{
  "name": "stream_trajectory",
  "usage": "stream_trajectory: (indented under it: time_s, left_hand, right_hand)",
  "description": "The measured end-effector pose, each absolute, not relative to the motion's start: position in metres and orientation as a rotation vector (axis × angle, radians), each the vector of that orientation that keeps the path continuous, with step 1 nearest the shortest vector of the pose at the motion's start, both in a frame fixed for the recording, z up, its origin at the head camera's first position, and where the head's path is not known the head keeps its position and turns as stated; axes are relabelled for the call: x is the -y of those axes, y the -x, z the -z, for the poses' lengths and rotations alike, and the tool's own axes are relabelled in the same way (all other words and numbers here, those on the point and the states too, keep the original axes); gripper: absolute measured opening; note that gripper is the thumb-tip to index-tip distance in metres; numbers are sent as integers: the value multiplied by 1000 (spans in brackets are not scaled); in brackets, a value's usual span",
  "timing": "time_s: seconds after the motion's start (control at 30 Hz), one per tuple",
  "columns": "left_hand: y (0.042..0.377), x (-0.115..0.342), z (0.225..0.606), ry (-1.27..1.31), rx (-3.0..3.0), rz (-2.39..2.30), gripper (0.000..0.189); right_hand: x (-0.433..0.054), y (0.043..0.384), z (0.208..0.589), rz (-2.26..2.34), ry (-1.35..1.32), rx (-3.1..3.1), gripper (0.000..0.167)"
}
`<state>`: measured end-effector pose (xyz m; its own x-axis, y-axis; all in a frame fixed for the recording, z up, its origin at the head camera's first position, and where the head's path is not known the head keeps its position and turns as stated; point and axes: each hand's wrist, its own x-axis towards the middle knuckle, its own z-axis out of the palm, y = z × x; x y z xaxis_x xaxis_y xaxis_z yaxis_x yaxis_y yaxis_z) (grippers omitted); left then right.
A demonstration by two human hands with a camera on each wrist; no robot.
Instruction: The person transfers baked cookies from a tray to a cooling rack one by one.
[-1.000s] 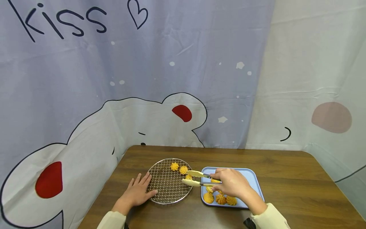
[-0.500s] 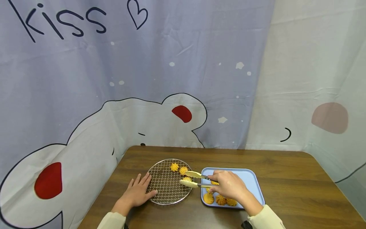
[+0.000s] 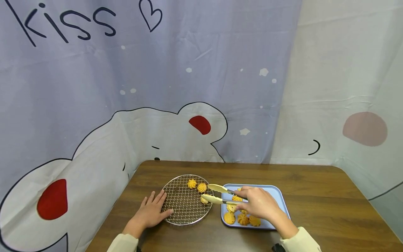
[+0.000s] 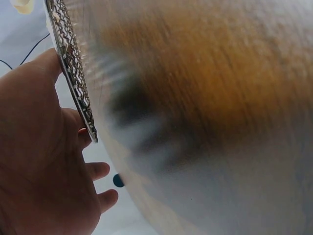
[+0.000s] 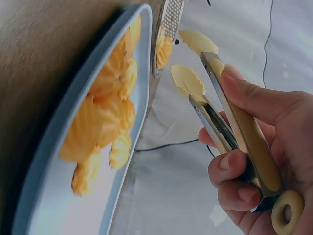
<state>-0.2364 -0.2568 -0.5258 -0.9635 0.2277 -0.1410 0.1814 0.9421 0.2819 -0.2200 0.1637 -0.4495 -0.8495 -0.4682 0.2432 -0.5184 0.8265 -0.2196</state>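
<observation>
My right hand (image 3: 260, 203) grips a pair of tongs (image 5: 244, 132) with cream scalloped tips, which stand apart with nothing between them in the right wrist view. The tips hover by the right edge of a round wire cooling rack (image 3: 181, 210). Three yellow piped cookies lie on the rack; the nearest cookie (image 3: 204, 199) is partly covered by the lower tong tip. My left hand (image 3: 151, 211) lies with spread fingers at the rack's left edge. Several more piped cookies (image 3: 243, 219) fill the left part of a light blue tray (image 3: 280, 206), partly hidden by my right hand.
The rack and tray stand side by side on a brown wooden table (image 3: 330, 199), a narrow gap between them. A printed curtain (image 3: 163, 70) hangs behind the table's far edge.
The tongs first went slightly left with a cookie between their tips. That cookie now lies on the rack, and the tongs have drawn back right. My left hand has stayed still.
</observation>
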Motion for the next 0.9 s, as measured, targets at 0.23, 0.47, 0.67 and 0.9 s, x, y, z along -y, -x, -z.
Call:
stream_trajectory:
  time_s: [0.23,0.47,0.67,0.9]
  left_hand:
    - [235,257,525,-307,-2932,-404,86]
    - [235,257,526,-305,-2927,-413,86]
    - [236,257,527,-305,-2927,-405,85]
    - [237,257,528,-310,-2935,-400,85]
  right_hand:
    - [-185,218,446,-375,-768,2821,50]
    - [-208,211,446,-363,-716,2802,49]
    - [-225,204,444,-378,-632,2821,50]
    - [-242,193,441,-394,-577,2868,51]
